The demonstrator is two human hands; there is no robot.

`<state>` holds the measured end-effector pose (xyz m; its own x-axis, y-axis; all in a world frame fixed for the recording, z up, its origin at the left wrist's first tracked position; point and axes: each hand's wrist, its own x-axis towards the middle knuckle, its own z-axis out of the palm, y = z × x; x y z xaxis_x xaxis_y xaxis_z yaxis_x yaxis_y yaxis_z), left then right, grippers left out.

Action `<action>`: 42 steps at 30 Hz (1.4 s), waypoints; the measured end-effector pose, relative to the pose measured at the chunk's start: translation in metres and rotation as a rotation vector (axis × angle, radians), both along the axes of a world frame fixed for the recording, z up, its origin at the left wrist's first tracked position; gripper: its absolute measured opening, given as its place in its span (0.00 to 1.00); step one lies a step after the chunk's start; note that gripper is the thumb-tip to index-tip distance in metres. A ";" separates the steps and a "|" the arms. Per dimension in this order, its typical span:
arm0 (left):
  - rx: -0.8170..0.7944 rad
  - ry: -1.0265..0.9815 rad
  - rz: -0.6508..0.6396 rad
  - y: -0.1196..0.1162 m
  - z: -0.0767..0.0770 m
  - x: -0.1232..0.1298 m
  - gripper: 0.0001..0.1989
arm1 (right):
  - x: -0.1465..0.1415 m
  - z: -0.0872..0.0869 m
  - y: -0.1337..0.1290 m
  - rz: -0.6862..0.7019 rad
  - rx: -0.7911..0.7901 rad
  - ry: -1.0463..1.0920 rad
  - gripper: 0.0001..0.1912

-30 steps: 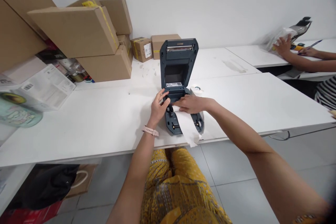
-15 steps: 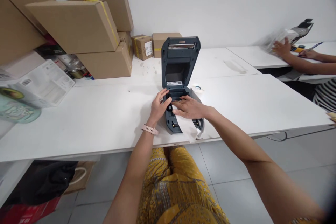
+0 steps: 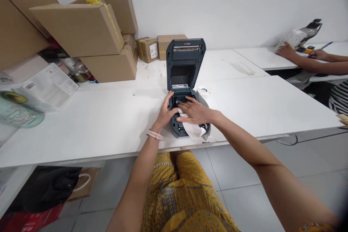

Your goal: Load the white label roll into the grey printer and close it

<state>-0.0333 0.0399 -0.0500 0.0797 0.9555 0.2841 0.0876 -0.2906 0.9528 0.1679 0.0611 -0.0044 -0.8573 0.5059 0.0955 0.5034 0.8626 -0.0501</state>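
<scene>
Packing workroom or office, stacked cardboard boxes (image 3: 76,30), white worktables (image 3: 108,123), open label printer (image 3: 182,60)

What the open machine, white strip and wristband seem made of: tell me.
Open machine: probably matte plastic, by its moulded shell. White strip: likely thin matte paper, by its curled end. Wristband: perhaps smooth silicone or rubber, by its slots.

The dark-grey printer (image 3: 185,77) stands open — white paper (image 3: 191,130) draping its front.

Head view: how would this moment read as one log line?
left hand: at printer left edge | right hand: over white paper | printer lid: raised
</scene>
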 end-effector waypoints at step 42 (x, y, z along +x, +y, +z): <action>0.251 0.412 0.198 -0.013 0.009 0.002 0.27 | 0.023 -0.023 -0.148 -0.270 0.185 0.321 0.35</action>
<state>-0.0317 0.0265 -0.0414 0.0576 0.8702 0.4892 0.5168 -0.4453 0.7312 0.1909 -0.0868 -0.0271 -0.6093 0.6567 0.4444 0.6955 0.7118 -0.0981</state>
